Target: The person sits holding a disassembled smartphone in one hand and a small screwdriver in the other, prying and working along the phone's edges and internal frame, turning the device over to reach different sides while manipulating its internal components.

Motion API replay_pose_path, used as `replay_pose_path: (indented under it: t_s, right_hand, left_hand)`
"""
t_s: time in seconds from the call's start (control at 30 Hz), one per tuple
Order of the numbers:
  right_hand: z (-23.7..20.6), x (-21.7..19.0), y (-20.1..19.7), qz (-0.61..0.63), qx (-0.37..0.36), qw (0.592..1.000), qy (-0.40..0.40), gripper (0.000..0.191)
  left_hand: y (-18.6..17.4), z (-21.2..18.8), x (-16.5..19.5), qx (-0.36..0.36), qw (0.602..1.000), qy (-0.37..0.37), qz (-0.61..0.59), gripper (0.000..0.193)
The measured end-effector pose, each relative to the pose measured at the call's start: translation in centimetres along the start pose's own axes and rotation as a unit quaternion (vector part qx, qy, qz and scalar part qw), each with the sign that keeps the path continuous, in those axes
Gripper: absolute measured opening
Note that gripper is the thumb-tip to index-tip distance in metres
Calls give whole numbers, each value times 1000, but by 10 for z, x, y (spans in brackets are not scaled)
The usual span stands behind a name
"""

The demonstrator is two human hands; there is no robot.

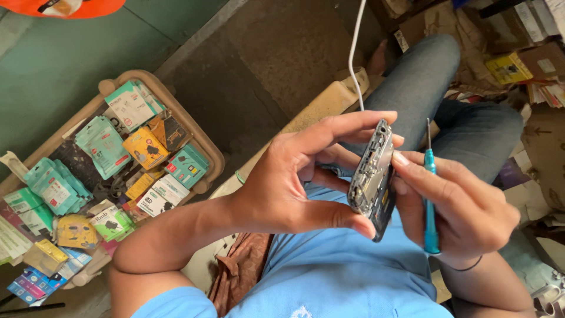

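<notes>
My left hand [282,188] grips an opened dark smartphone with exposed metal innards [372,176] edge-on. My right hand [465,206] pinches its side, clutching a slim teal-handled screwdriver [431,194].

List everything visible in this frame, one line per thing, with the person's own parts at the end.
Opened phone: one, grey metal inside, dark back, held edge-on between both hands.
Screwdriver: one, blue handle, thin tip up, in the right hand.
Tray: one, beige, on the floor at left.
Packets: many, mostly teal, yellow and white, filling the tray.
Cable: one, white, hanging from above.
Cloth: one, brown, by the left forearm.
Cardboard boxes: several, brown, at right.
Left hand: grips the phone.
Right hand: fingers touch the phone.
</notes>
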State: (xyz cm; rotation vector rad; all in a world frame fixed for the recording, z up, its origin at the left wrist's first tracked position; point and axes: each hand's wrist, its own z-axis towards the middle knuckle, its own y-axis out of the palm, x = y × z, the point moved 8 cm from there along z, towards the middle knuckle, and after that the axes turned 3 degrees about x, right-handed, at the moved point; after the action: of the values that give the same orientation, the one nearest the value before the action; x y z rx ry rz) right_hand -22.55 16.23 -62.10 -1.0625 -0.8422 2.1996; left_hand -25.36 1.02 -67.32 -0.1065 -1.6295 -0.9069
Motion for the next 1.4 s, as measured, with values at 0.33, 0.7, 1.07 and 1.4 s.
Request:
replay_pose_path:
  t_s: [0.33, 0.7, 1.07, 1.4]
  right_hand:
    - [-10, 23, -70, 57, 21, 998, 29, 22]
    - [-12, 7, -79, 46, 53, 998, 3, 20]
    - [-4, -6, -80, 21, 69, 996, -45, 18]
    - [-4, -5, -84, -13, 51, 997, -65, 10]
  left_hand:
    - [58, 24, 30, -11, 999, -24, -27, 91]
    - [69, 15, 36, -23, 999, -22, -27, 91]
    - [68, 9, 36, -27, 999, -26, -23, 93]
    - [72, 15, 36, -25, 999, -24, -21, 93]
